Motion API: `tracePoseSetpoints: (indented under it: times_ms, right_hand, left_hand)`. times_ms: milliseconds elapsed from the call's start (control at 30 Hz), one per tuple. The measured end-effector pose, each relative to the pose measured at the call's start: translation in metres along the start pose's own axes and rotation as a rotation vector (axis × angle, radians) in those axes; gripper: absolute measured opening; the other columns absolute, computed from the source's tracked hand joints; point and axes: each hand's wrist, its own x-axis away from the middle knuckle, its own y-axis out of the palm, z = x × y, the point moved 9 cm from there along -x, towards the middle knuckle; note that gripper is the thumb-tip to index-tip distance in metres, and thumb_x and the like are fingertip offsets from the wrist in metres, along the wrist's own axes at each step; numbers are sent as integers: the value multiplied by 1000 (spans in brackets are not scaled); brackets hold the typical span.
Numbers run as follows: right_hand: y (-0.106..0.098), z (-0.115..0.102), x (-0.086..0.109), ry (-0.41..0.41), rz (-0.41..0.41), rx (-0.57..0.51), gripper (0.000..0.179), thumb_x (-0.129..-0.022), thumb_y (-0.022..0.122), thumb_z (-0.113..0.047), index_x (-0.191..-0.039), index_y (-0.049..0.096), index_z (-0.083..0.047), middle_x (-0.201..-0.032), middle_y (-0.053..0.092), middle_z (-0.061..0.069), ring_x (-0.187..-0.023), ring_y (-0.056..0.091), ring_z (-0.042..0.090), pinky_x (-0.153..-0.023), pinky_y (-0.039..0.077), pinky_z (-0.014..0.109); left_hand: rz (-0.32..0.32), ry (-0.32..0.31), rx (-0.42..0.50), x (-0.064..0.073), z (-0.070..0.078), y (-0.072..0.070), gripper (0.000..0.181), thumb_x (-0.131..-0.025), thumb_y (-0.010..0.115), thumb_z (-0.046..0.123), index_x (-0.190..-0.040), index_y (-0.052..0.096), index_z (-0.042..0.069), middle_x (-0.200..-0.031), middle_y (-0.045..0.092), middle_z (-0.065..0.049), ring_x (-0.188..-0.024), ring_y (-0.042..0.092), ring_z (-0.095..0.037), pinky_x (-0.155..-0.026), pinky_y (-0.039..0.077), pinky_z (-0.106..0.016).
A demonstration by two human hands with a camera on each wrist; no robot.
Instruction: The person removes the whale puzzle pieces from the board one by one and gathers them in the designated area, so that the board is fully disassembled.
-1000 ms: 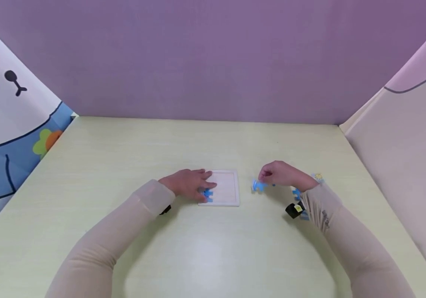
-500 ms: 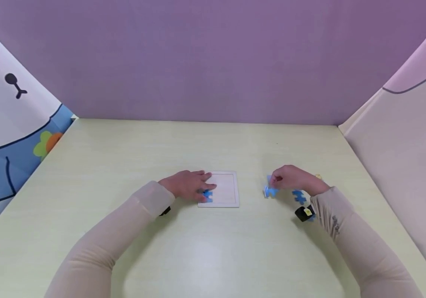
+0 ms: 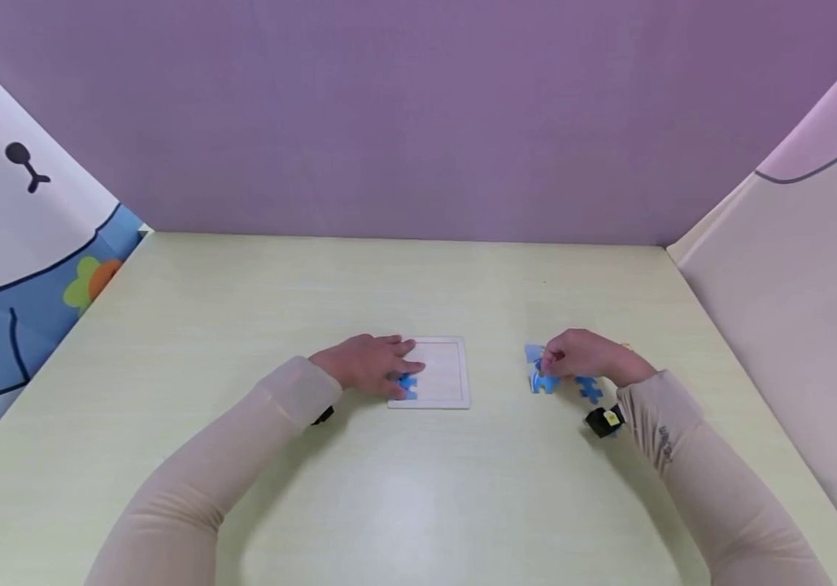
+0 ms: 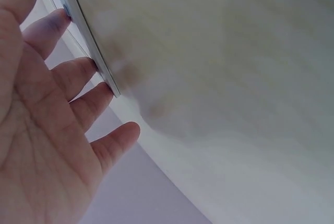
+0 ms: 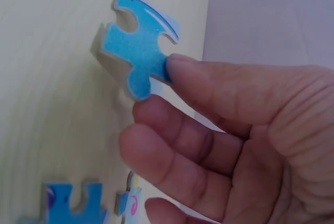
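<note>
My left hand (image 3: 367, 364) lies with spread fingers over the left side of a white square puzzle tray (image 3: 442, 373). In the left wrist view its fingertips (image 4: 107, 96) meet the tray's edge. Blue jigsaw pieces (image 3: 408, 383) sit in the tray's near left corner, partly covered by that hand. To the right of the tray, my right hand (image 3: 585, 356) pinches a blue jigsaw piece (image 5: 136, 41) between thumb and fingers. The right wrist view shows this piece tilted close over the table, with a white and dark blue stripe along one end.
A pale blue piece (image 3: 534, 352) lies just beyond the held one. Another blue piece (image 3: 589, 389) is under the right wrist, and a yellowish one (image 3: 627, 346) shows partly behind it. The table (image 3: 359, 496) meets a purple wall (image 3: 403, 122) at the back.
My right hand has moved right, away from the tray, with the blue jigsaw piece, uncovering a pale blue piece on the table. The left hand has stayed on the tray.
</note>
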Motion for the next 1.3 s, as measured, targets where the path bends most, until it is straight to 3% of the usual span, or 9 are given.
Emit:
tracePoseSetpoints:
  times_ms: [500,933,1033,1133,1233,1300]
  right_hand:
    - [9,4,-5,-5,-50,31,13,-94,56,-8,-86,66,-7,-67,51,-3,-61,46,12,-64,41,30]
    - [9,7,-5,23,-44,49,9,-94,56,-7,-90,64,-5,-77,58,1,-67,50,15,-68,45,33]
    - [3,0,-4,13,-2,81,11,-93,55,-5,-95,66,-4,-90,64,5,-73,53,16,-73,47,37]
    - [-1,-14,-3,-46,50,106,22,-93,48,1,-94,69,-4,-97,68,7,-76,56,15,-75,48,38]
    - [-2,-32,-4,-106,81,104,31,-92,42,5,-92,71,-4,-95,69,6,-71,54,13,-74,48,37]
    - [1,-41,-7,-122,85,97,31,-93,42,2,-95,72,-4,-84,68,4,-65,52,11,-73,47,36]
  left_hand:
    - [-26,-42,19,-1,-6,6,61,-93,55,49,-147,40,23,-157,21,-11,-144,17,-32,-110,26,-50]
    - [-11,-23,-6,1,-4,3,76,-83,71,45,-147,40,21,-157,23,-12,-143,20,-33,-106,31,-53]
    - [-11,-23,-11,1,-3,2,76,-83,72,46,-147,40,21,-156,23,-12,-143,20,-34,-105,31,-55]
    - [-8,-22,-23,0,-3,3,76,-83,71,47,-147,40,22,-157,23,-12,-143,20,-33,-105,32,-56]
    - [-7,-24,-25,0,-2,3,77,-82,72,48,-148,40,22,-157,23,-11,-143,21,-33,-105,32,-56]
    - [-14,-31,-28,-1,-2,3,77,-82,71,48,-148,39,23,-157,22,-10,-143,20,-32,-105,31,-55]
